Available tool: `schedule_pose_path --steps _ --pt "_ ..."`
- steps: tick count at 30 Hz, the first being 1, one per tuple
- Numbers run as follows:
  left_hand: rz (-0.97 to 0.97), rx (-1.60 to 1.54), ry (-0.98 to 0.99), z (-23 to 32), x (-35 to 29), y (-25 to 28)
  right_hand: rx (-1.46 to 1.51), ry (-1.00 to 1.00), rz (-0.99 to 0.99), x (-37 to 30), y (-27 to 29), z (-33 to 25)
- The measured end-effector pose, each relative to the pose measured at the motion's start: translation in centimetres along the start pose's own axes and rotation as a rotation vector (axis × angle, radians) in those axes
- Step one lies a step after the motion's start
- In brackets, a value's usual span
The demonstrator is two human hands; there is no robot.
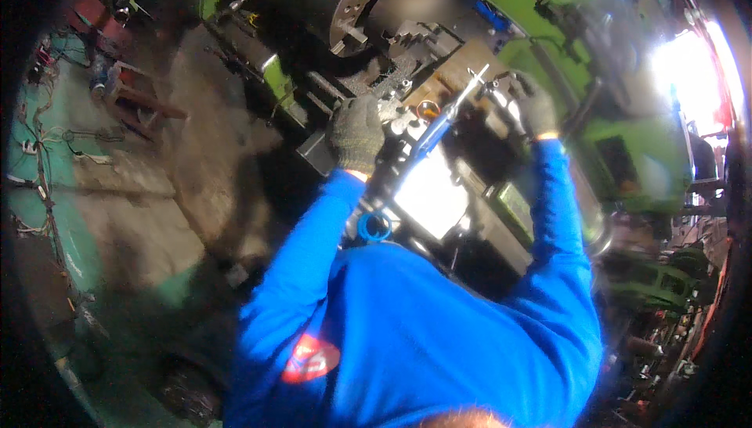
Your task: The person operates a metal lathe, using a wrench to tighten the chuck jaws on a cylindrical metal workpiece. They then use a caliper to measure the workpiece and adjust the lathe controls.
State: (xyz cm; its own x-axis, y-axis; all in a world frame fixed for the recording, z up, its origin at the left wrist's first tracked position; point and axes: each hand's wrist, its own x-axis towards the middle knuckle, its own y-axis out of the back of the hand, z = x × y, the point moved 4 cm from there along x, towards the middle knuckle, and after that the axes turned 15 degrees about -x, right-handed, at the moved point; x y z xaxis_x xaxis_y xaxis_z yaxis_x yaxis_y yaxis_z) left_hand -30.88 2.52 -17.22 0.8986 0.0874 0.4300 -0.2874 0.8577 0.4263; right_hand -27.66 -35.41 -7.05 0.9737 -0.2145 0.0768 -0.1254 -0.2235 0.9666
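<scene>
My left hand point(356, 134), in a dark knitted glove, is curled against bright metal parts point(395, 119) on the carriage of a green lathe. Its fingertips are mostly hidden, so the grip does not show plainly. My right hand point(534, 104), gloved alike, bends around the upper end of a shiny metal handle point(507, 105). Between the hands lies a long tool with a blue body point(431, 137) and a thin silvery tip pointing away from me. Nearer to me is a glaring white sheet or plate point(433, 197), with a blue ring point(374, 227) at its left.
Ahead stands the lathe's large round chuck point(352, 5), beside a blurred patch. Green machine housing point(642, 158) extends to the right. A stained floor point(133, 185) lies at the left, with a reddish metal frame point(141, 99) and cables point(43, 146) along a green strip.
</scene>
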Motion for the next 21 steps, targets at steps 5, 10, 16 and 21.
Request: schedule_pose_path --steps 5,10,16,21 --pt "-0.033 0.131 -0.219 0.3 0.0 0.1 -0.067 0.130 -0.034 5.1 -0.1 3.4" --pt "-0.061 0.150 -0.159 -0.6 -0.4 0.2 -0.307 0.138 -0.080 7.2 -1.3 2.8" --pt "-0.053 0.105 -0.104 -0.7 -0.7 0.5 -0.106 0.126 -0.258 12.0 -4.5 6.1" --pt "-0.027 0.069 -0.115 0.7 -0.5 0.5 0.066 0.178 -0.449 14.5 -7.5 10.0"
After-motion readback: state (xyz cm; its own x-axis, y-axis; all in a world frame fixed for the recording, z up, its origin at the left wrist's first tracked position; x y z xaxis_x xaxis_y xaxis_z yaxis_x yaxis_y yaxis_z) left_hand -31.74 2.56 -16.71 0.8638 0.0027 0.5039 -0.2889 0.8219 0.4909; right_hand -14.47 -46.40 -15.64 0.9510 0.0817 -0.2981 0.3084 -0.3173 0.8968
